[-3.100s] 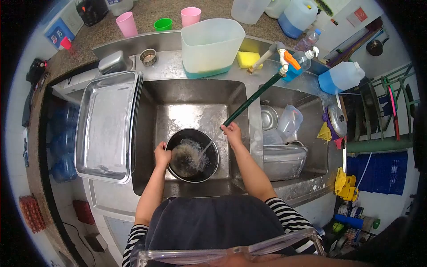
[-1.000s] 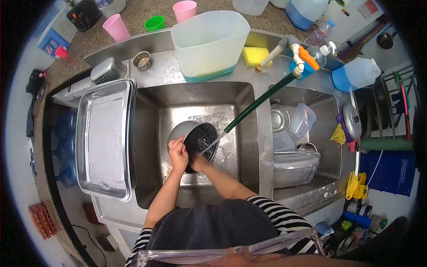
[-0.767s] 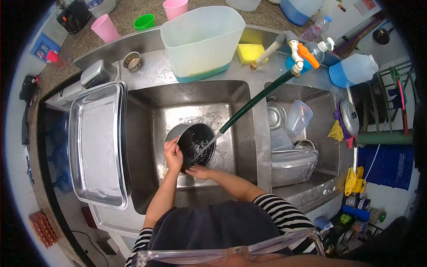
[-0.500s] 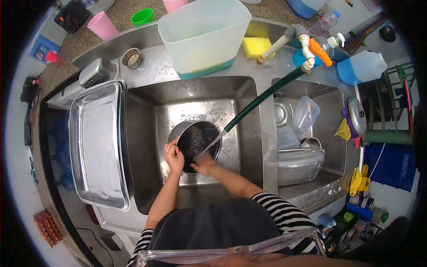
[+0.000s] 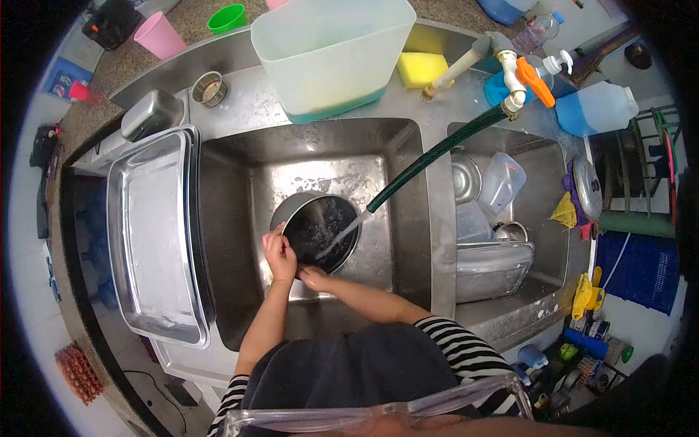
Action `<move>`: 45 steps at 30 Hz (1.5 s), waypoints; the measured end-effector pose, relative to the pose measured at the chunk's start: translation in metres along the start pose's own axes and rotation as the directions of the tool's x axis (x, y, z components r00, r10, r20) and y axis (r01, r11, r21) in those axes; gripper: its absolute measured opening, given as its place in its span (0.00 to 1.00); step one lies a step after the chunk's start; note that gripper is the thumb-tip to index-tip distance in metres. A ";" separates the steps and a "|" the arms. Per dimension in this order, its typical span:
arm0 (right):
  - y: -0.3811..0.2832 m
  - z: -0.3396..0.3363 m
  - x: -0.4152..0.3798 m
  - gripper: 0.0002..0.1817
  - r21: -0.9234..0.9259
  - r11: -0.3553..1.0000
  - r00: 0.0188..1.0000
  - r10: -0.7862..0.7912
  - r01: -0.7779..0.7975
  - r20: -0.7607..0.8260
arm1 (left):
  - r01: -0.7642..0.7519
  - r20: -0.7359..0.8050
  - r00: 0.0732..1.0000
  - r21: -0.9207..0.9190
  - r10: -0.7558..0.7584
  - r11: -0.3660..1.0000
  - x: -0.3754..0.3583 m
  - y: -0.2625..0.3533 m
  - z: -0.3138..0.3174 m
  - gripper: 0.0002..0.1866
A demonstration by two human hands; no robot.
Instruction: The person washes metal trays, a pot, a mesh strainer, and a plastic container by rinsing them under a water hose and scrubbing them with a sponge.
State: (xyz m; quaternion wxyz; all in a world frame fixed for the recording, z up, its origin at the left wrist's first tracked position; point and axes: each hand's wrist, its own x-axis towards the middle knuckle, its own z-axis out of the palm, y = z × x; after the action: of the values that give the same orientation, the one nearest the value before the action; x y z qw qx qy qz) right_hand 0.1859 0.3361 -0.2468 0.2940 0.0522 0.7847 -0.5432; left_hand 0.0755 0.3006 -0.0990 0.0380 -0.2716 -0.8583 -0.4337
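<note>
The right hand (image 5: 314,279) moved from the now-unblocked water (image 5: 342,234) to the near side of the pot (image 5: 312,224), grip unclear; the left hand (image 5: 279,256) clamped the pot.

The right grip (image 5: 314,279) has moved from the hose (image 5: 440,156) to the near side of the pot (image 5: 318,227), now tilted.

This looks like a kitchen: 2 steel sinks (image 5: 320,171), stacked metal trays (image 5: 153,233), a pot (image 5: 312,224).
</note>
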 end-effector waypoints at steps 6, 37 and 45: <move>0.001 -0.079 -0.042 0.23 -0.655 0.727 0.956 0.008 -0.207 -0.294 | -0.024 -0.008 1.000 -0.003 0.024 1.000 -0.009 -0.001 0.002 0.07; -0.109 -0.176 -0.131 0.11 0.652 0.502 0.596 0.295 0.568 -0.747 | -0.437 0.980 -0.011 0.174 -0.198 0.882 -0.040 -0.001 -0.015 0.22; -0.106 -0.160 -0.149 0.11 0.603 0.623 0.599 0.256 0.498 -0.759 | -0.303 0.901 0.430 0.206 -0.059 0.930 -0.039 0.024 0.017 0.08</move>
State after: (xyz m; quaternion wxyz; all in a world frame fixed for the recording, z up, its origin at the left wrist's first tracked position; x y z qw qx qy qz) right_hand 0.2011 0.4698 -0.0441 -0.1796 0.3459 0.5178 -0.7616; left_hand 0.1229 0.3079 -0.1040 -0.3438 -0.5111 -0.7850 -0.0657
